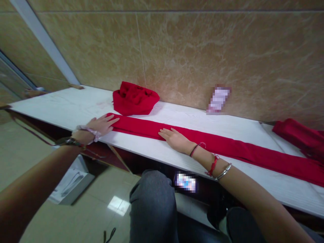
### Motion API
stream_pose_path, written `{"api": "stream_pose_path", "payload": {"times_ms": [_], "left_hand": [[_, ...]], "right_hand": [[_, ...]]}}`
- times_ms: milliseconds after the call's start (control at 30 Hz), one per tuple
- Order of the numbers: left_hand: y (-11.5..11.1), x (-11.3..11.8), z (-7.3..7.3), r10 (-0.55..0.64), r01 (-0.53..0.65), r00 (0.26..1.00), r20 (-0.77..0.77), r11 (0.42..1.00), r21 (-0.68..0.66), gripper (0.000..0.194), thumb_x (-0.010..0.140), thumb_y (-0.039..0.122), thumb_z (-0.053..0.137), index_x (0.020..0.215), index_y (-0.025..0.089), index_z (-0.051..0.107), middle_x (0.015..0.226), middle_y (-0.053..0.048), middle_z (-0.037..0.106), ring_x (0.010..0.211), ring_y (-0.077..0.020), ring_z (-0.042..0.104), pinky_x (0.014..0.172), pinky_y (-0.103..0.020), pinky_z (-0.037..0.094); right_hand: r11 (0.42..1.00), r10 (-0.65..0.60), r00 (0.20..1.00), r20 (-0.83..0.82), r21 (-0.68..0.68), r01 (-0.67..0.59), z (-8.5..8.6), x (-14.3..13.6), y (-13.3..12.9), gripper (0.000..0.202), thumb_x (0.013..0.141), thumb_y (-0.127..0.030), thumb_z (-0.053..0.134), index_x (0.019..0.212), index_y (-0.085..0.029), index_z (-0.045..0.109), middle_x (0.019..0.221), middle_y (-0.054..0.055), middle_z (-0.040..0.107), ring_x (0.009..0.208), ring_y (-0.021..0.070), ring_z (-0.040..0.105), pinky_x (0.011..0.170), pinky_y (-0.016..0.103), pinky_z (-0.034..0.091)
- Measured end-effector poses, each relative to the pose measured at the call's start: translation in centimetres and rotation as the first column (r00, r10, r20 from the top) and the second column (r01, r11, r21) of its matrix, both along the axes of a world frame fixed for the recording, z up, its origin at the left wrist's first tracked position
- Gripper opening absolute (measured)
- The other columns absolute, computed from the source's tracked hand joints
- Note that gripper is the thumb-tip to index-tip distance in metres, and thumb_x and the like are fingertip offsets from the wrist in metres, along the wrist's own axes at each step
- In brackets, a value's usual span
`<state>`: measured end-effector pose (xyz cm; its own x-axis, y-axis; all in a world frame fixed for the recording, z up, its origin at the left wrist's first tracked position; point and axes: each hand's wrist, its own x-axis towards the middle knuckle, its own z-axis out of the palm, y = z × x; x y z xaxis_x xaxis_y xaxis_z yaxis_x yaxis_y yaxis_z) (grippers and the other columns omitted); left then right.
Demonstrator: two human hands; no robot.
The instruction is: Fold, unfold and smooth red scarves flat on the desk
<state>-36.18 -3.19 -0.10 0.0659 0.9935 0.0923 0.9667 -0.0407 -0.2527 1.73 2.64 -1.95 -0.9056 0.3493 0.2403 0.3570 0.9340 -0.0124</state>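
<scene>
A long red cloth point(227, 145), folded into a narrow strip, runs along the white tabletop point(184, 114) and out past the right edge of the view. On its left end lies my left hand point(102, 125), palm down with the fingers spread. My right hand point(174, 139) rests flat on the strip farther along, fingers stretched out. Neither hand grips anything. Just behind the strip's left part sits a crumpled red cloth bundle point(135, 99).
More red cloth point(301, 138) is heaped at the right end. A tiled wall point(177, 54) borders the table's back, with a blurred-out rectangle against it. Below, a white box point(72, 184) stands on the floor, left of my knee point(153, 199).
</scene>
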Motion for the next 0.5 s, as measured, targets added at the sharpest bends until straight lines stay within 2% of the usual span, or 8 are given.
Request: {"api": "stream_pose_path", "payload": {"times_ms": [67,133,267,333,433,500], "left_hand": [[-0.3,-1.0,0.4,0.118,-0.119,0.993,-0.027,0.992,-0.037,0.047,0.091,0.017,0.03,0.137,0.014,0.036,0.143,-0.018,0.032,0.128,-0.0365,0.03,0.091,-0.062,0.034],[-0.5,-1.3,0.7,0.151,-0.152,0.988,-0.029,0.986,-0.061,0.048,0.09,0.01,0.025,0.138,0.012,0.034,0.144,-0.017,0.029,0.13,-0.0321,0.03,0.096,-0.053,0.034],[-0.4,-1.3,0.9,0.117,-0.117,0.993,-0.027,0.993,-0.01,0.05,0.089,0.003,0.016,0.137,0.001,0.03,0.144,-0.017,0.029,0.133,-0.025,0.024,0.105,-0.041,0.029],[-0.4,-2.0,0.6,0.06,-0.062,0.998,-0.033,0.996,-0.057,0.051,0.088,0.0,0.013,0.136,-0.003,0.029,0.144,-0.017,0.03,0.134,-0.0222,0.022,0.107,-0.038,0.025],[-0.9,-3.5,0.4,0.001,-0.008,0.999,-0.034,0.983,-0.186,0.053,0.086,-0.003,0.013,0.135,-0.002,0.032,0.144,-0.016,0.029,0.135,-0.0207,0.021,0.107,-0.035,0.025],[-1.3,-3.8,0.8,0.014,-0.025,0.999,-0.05,0.977,-0.214,0.054,0.085,-0.004,0.014,0.136,0.002,0.033,0.144,-0.013,0.03,0.135,-0.0229,0.019,0.105,-0.038,0.028]], "right_hand": [[0.998,0.0,0.998,-0.064,-0.064,-0.004,-0.4,0.1,0.1,0.046,0.089,-0.007,0.029,0.132,-0.014,0.042,0.137,0.013,0.044,0.128,0.0193,0.038,0.105,0.042,0.031],[0.994,0.004,0.992,-0.125,-0.111,-0.018,-0.5,0.5,0.2,0.047,0.089,-0.007,0.028,0.133,-0.014,0.041,0.138,0.013,0.043,0.129,0.0182,0.036,0.106,0.042,0.03],[0.994,0.039,0.992,-0.123,-0.101,-0.051,-0.4,1.1,0.2,0.048,0.09,-0.006,0.026,0.134,-0.017,0.041,0.141,0.01,0.039,0.133,0.0176,0.03,0.107,0.044,0.027],[0.995,0.051,0.997,-0.065,-0.078,-0.056,-0.3,1.1,0.2,0.047,0.09,-0.006,0.026,0.132,-0.017,0.043,0.14,0.01,0.04,0.132,0.0184,0.031,0.107,0.045,0.026],[0.998,0.058,0.998,0.005,-0.038,-0.057,-0.2,1.0,0.1,0.046,0.09,-0.007,0.028,0.131,-0.017,0.045,0.139,0.011,0.042,0.13,0.0199,0.035,0.106,0.046,0.027],[0.999,0.052,0.998,0.027,0.004,-0.052,-0.2,0.8,0.0,0.045,0.09,-0.007,0.03,0.131,-0.017,0.045,0.139,0.011,0.043,0.129,0.0206,0.036,0.106,0.045,0.028]]}}
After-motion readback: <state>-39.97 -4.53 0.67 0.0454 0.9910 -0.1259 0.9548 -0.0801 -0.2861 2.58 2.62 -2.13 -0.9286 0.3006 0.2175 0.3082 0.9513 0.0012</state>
